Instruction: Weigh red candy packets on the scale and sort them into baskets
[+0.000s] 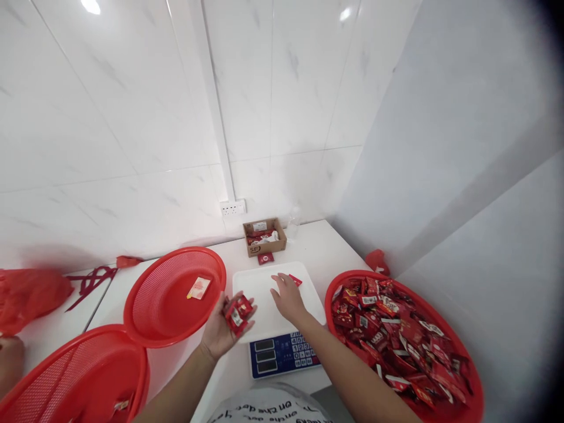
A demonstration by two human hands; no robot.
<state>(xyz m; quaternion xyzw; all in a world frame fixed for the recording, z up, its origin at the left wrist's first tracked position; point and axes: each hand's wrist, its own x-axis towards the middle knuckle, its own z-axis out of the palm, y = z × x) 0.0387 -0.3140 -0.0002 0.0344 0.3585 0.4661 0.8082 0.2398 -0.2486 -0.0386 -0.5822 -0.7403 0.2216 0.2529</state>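
My left hand (220, 329) is palm up at the left edge of the white weighing pan (268, 296), with a few small red packets (238, 315) resting in its fingers. Over the pan is my right hand (287, 295), fingers apart and nothing visible in them. One red packet (296, 281) lies on the pan just beyond that hand, partly hidden behind it. Below the pan shows the blue front of the digital scale (284, 354), with displays and a keypad that my right forearm partly covers.
At right stands a red basket (329, 305) heaped with red packets. Left are a red basket (132, 299) holding a card (199, 288) and another red basket (143, 358). A cardboard box (267, 248) stands behind the pan, a red packet (265, 258) before it. Another person's hand (11, 355) shows far left.
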